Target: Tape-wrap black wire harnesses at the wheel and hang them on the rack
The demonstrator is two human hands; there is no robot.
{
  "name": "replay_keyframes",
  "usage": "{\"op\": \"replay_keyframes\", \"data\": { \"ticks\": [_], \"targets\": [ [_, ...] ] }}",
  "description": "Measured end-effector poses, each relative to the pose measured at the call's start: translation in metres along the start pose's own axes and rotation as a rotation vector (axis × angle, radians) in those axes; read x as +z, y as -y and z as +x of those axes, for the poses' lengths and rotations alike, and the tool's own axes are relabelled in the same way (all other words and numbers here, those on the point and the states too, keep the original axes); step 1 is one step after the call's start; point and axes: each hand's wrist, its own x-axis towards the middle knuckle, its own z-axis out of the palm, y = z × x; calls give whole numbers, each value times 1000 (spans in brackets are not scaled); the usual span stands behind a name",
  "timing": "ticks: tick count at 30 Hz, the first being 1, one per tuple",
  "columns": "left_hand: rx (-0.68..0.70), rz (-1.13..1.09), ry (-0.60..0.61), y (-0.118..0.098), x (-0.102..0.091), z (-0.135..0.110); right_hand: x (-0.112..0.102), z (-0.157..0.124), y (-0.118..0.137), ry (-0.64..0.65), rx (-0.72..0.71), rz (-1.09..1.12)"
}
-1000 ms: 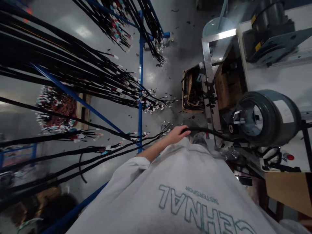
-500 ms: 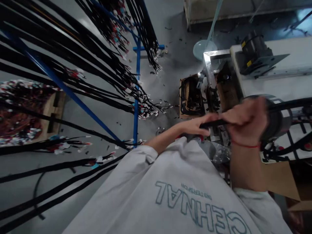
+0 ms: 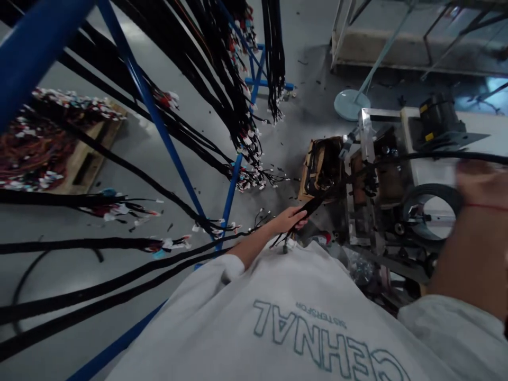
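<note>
My left hand point(image 3: 291, 218) is closed around the end of a black wire harness point(image 3: 313, 205), just in front of my shirt. Thin loose wires stick out below its fingers. From there the harness runs right over the machine frame and continues as a black cable point(image 3: 448, 155) to the right edge. My right hand point(image 3: 480, 182) is far right, just under that cable and smeared by motion, so its fingers cannot be made out. Beside it, on the machine, sits a dark roll of tape point(image 3: 432, 211) with a pale centre.
Black harnesses point(image 3: 198, 79) with white connectors hang over a blue rack point(image 3: 159, 121) on the left. A pallet point(image 3: 85, 164) bears a heap of wiring. A cardboard box point(image 3: 307, 174) stands by the metal frame point(image 3: 367, 132); a black motor point(image 3: 442, 121) sits behind the roll.
My right hand has swung right, away from my left hand. My left hand has shifted slightly left, still on the harness, whose length now stretches across the machine. The view has shifted too.
</note>
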Motion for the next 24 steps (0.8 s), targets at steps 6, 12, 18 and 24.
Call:
{"op": "replay_keyframes", "data": {
  "ticks": [6, 12, 18, 24],
  "targets": [
    [27, -31, 61, -13, 24, -18, 150, -85, -151, 187, 403, 254],
    [-78, 409, 296, -22, 13, -8, 194, -113, -205, 171, 286, 508],
    [-121, 650, -81, -10, 59, 25, 189, -100, -212, 134, 365, 469],
    [-235, 1206, -228, -4, 87, 12, 161, -57, -215, -38, 507, 521]
  ]
}}
